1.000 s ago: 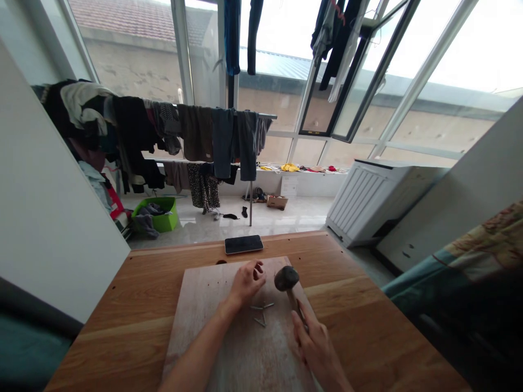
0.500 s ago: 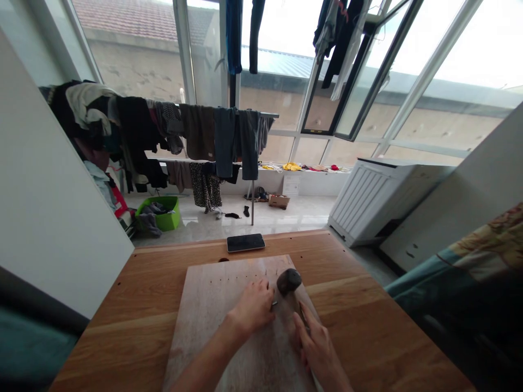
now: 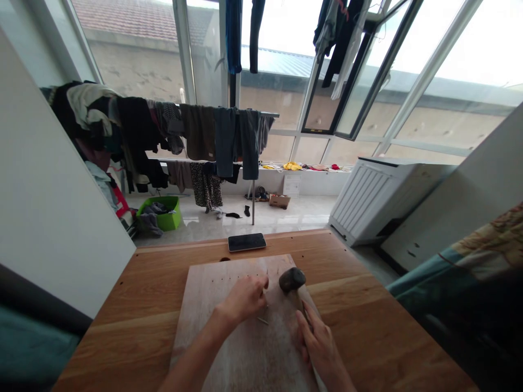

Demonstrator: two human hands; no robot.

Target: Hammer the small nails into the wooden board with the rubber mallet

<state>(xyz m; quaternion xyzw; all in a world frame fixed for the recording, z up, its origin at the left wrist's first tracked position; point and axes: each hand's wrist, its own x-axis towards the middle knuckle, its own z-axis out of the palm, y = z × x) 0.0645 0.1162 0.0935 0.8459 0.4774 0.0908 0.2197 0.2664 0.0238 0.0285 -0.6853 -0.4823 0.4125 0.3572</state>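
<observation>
In the head view, my right hand (image 3: pixel 321 340) is wrapped round the handle of a hammer with a thick dark head (image 3: pixel 291 279). The hammer head hovers over the right side of a pale wooden board (image 3: pixel 229 359). My left hand (image 3: pixel 247 296) is over the board's middle, its fingers curled together; whatever is between the fingertips is hidden. Just below those fingers lies a thin metal nail (image 3: pixel 262 320). Along the board's far edge runs a row of small dark holes or marks, and a thin upright nail (image 3: pixel 278 270) stands near its right end.
The board rests on a brown wooden table (image 3: pixel 368 326). Beyond the board's far edge lies a black phone (image 3: pixel 247 242). Past the table stand a clothes rack (image 3: pixel 269 115) hung with laundry, a green basin (image 3: pixel 169 219) and a white appliance (image 3: pixel 363 196).
My left hand has shifted left and slightly away from me, fingers curling more, and the nail below it now shows. The hammer has moved only slightly, to the right.
</observation>
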